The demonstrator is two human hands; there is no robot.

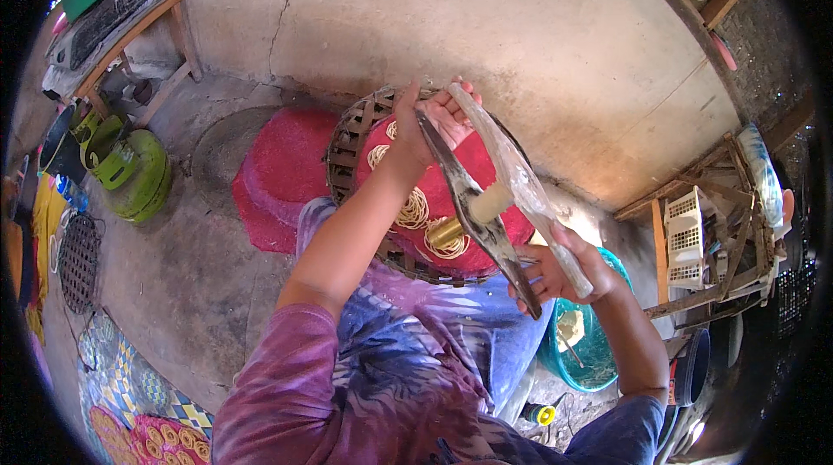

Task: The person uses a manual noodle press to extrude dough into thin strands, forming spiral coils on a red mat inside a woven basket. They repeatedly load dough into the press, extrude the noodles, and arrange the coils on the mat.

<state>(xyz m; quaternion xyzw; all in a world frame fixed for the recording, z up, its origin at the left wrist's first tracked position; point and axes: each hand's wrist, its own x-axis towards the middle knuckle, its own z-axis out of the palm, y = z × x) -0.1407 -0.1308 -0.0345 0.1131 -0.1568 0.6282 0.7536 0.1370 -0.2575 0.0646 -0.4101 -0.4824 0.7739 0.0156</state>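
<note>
My left hand (434,122) holds the upper ends of a wooden press, fingers curled by its pale bar (512,166) and palm at the dark bar (464,196). My right hand (568,270) grips the lower ends. A pale cylinder (488,203) joins a brass tube (444,232) between the bars, above a round woven tray (343,157) lined with red cloth (462,153). Several coils of pale strands (410,205) lie on the cloth, partly hidden by the press and my left forearm.
Green gas cylinders (139,179) stand left, near a wooden bench (173,5). A folded red cloth (273,170) lies beside the tray. A teal basin (599,348) is at right, near a wooden rack with a white basket (684,239). A cracked wall (364,14) rises behind.
</note>
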